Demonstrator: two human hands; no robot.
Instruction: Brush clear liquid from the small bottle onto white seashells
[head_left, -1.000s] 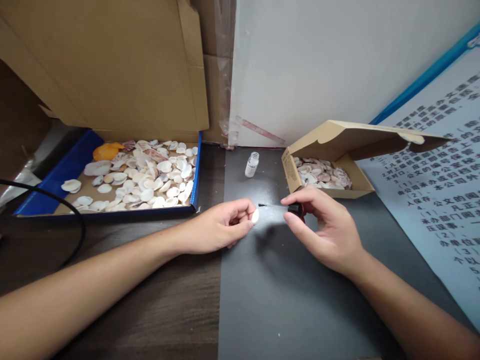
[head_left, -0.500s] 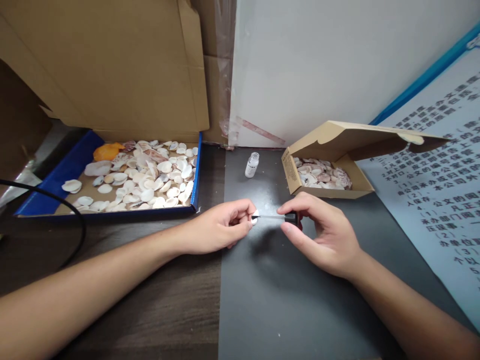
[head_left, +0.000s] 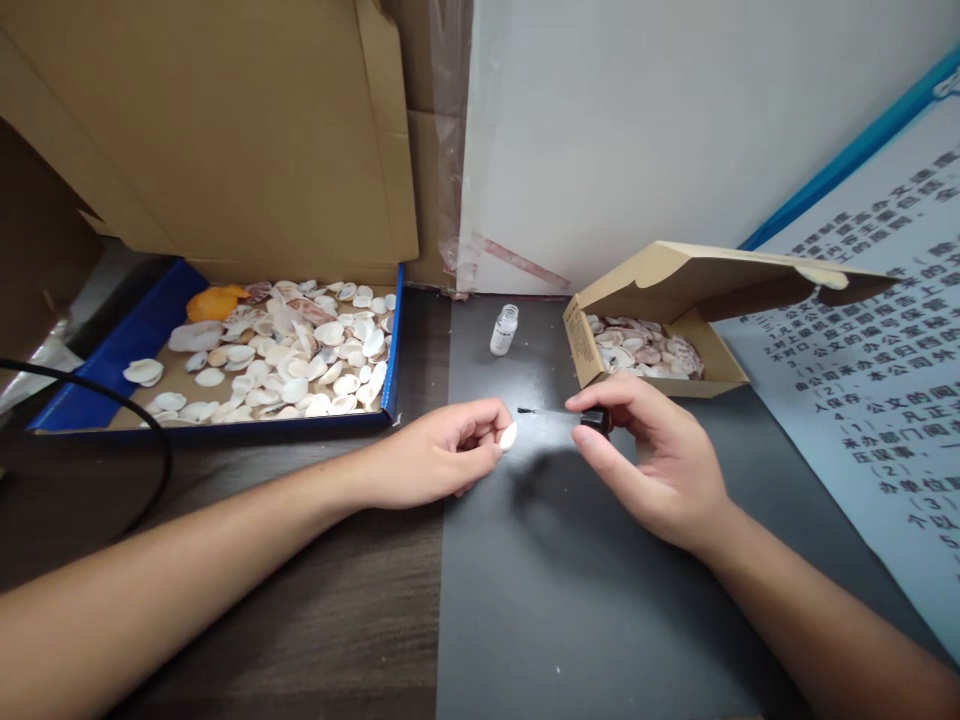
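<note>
Between the thumb and fingers of my left hand (head_left: 457, 455) is a small white seashell (head_left: 508, 436), its pale face turned to the right. My right hand (head_left: 652, 455) grips the black cap of a nail polish brush (head_left: 595, 419). The thin stem points left, and its dark bristles stand apart from the shell, a little above and to the right of it. Behind both hands an uncapped small glass bottle (head_left: 504, 332) with white contents stands upright on the grey mat (head_left: 517, 620).
At the left, a blue-edged cardboard box (head_left: 247, 430) holds many loose seashells (head_left: 300, 350). A smaller cardboard box (head_left: 675, 388) with shells sits at the back right, its lid raised. A black cable (head_left: 161, 450) curves in from the left; a printed sheet (head_left: 870, 400) lies at the right.
My right hand has drawn the brush back from the shell, to the right and slightly up. My left hand stays put with the shell, which now shows more fully.
</note>
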